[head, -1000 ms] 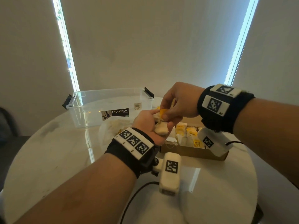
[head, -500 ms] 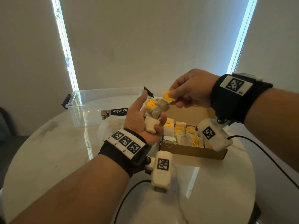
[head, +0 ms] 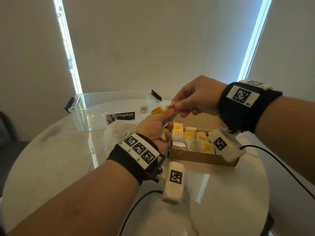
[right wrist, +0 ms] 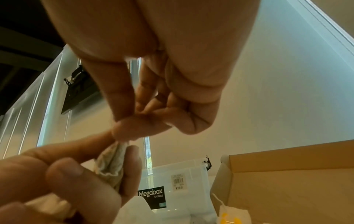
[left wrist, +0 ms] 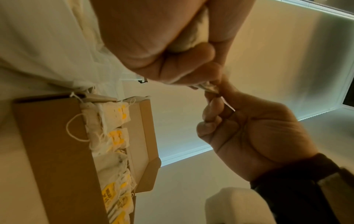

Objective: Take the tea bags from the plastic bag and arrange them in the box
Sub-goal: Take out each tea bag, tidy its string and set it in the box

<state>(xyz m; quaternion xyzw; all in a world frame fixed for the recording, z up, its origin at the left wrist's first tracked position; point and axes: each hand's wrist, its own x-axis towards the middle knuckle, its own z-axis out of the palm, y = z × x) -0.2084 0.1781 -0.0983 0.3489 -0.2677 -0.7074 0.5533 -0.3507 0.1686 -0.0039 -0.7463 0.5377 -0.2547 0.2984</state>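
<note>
Tea bags (head: 192, 138) in the box (head: 201, 157) were off-white with yellow tags, some with dark print. Box was plain brown cardboard. Held tea bag (head: 170, 111) was beige, its tag (head: 156, 110) yellow. Storage bin (head: 109, 109) was clear plastic with black latches, a black label with white "Megabox" lettering, and a white barcode sticker. Plastic bag (head: 119, 133) was cloudy translucent white. Worktop (head: 51, 159) was white, faintly marbled grey. Wristbands (head: 245, 106) were black, carrying white plates with black square-code patterns. Cables (head: 279, 166) were black.
</note>
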